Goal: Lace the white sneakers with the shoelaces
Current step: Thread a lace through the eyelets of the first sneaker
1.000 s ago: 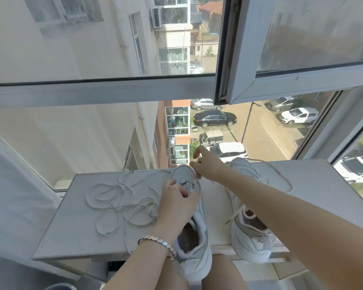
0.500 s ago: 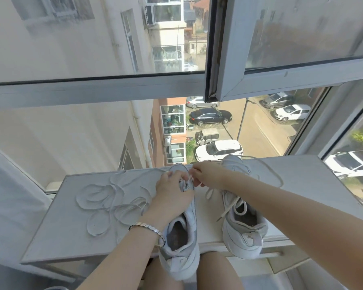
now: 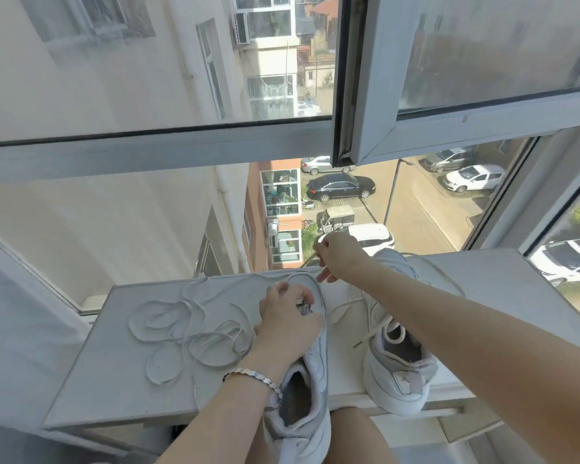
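Head: left hand [image 3: 288, 324] holds sneaker [image 3: 315, 380], right hand [image 3: 339, 257] shoelace [image 3: 310, 257].

On one tabletop [image 3: 114, 380]: two sneakers, the left sneaker [image 3: 312, 406] and the right sneaker [image 3: 399, 373]; one loose shoelace [image 3: 188, 336] to their left; two hands, left hand [image 3: 288, 323] and right hand [image 3: 340, 256]; one bracelet [image 3: 252, 378].

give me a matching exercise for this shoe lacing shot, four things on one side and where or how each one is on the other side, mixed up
Things
1. left hand
2. right hand
3. coiled shoelace
4. laced sneaker

States
a. lies in loops on the grey board
b. raised, pinching a lace end
c. grips the front of the unlaced sneaker
d. stands partly under the right forearm

Pairs: 1-c, 2-b, 3-a, 4-d
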A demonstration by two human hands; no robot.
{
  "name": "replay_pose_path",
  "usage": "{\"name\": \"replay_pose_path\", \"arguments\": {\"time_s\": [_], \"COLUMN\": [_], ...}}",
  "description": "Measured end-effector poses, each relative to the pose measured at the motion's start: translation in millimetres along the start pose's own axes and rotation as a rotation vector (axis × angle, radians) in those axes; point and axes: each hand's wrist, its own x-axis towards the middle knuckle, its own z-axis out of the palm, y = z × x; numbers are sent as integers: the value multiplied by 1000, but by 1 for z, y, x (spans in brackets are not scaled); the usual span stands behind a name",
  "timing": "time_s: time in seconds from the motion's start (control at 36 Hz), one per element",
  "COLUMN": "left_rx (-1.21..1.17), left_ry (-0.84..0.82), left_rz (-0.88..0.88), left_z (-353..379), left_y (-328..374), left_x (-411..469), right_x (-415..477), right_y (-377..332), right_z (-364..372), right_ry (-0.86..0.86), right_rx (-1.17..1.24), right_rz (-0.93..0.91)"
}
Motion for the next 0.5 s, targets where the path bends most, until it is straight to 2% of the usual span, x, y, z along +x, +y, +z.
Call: {"name": "replay_pose_path", "arguments": {"time_s": [0.14,0.22,0.33,0.39,0.5], "left_rx": [-42,11,76,89,124], "left_ry": [-25,-92,-89,-95,-77], "left_rz": [20,38,56,56,47], "left_z": [0,-3,-11,-14,-19], "left_y": [0,-6,-3,0,9], "left_x": [0,-1,4,9,19], "right_x": [-30,-54,-74,-76,-69], "right_y": [-16,-4,27,44,69], "right_z": [-34,-63,-93,-107,-126], "right_ry": [104,130,143,140,247], "right_rx": [-177,-355,-518,-537,-421], "right_rz": [-242,-252,-253,-252,-201]}}
